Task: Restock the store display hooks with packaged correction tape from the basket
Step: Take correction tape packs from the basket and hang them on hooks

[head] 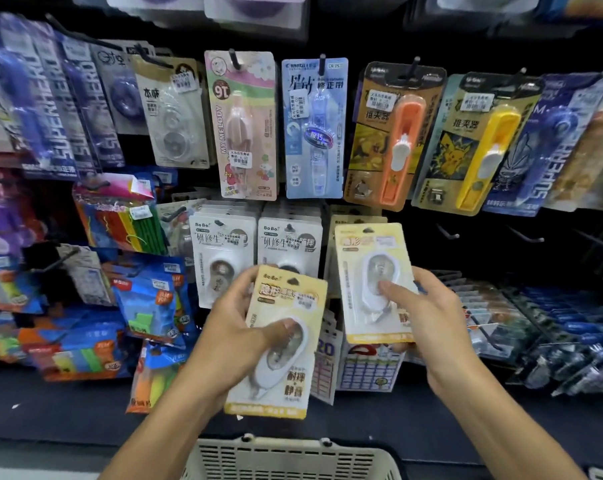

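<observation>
Item 1: yellow-carded correction tape pack [374,282], held upright in my right hand [431,306], thumb pressed across the clear blister, fingers curled behind the card. It sits in front of the lower row of the display, just right of the white packs.

Item 2: second yellow-carded pack [282,341], tilted slightly, gripped in my left hand [230,327]; thumb lies over the white dispenser, fingers wrapped behind. It is lower than the first pack and to its left, apart from it.

Item 3: basket [286,459], cream plastic with slotted walls, directly below both hands at the bottom edge of view; contents hidden.

Item 4: two stacks of white BoBo packs [255,244], hanging side by side behind my left-hand pack.

Item 5: upper row on hooks: pink My Melody pack [246,126], blue pack [314,129], orange clip dispenser [397,133], yellow clip dispenser [477,140].

Item 6: bare black hooks [449,233] to the right of the yellow pack.

Item 7: blue bagged goods [147,299] at lower left, blurred.
</observation>
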### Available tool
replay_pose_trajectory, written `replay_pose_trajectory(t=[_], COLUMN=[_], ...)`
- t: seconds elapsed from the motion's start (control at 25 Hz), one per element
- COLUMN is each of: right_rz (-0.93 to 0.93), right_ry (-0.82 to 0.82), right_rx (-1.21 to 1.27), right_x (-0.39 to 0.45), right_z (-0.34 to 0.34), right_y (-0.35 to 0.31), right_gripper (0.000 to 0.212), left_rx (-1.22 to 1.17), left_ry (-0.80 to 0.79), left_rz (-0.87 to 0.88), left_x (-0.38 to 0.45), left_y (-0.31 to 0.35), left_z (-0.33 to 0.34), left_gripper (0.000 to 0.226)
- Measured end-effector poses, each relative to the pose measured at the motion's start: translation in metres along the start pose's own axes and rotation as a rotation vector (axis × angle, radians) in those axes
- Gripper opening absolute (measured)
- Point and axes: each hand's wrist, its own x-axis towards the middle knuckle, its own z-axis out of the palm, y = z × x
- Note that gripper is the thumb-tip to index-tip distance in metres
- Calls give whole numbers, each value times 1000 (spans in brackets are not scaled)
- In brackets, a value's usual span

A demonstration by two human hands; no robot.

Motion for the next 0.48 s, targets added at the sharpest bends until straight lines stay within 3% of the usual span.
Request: replay_pose_trajectory(t=[0.08,0.2,0.28,0.4,0.48], right_rz=[16,148,138,133,115], right_ry=[0,35,-27,-464,-530], right_rx=[-72,-63,-187,-59,63], right_x=[0,0,-4,-22,-28], right_z=[0,1,2,22,35], right_y=[3,10,13,23,29], right_gripper=[22,66,80,63,40], left_rx=[-37,-76,-123,-266,-223], left_ry=[98,175,190,97,32], left_rz=[38,69,83,105,123], left_x=[3,4,4,6,7], left_y=[0,0,-1,2,6], left_z=[0,2,6,16,21], left_gripper=[57,49,47,47,46])
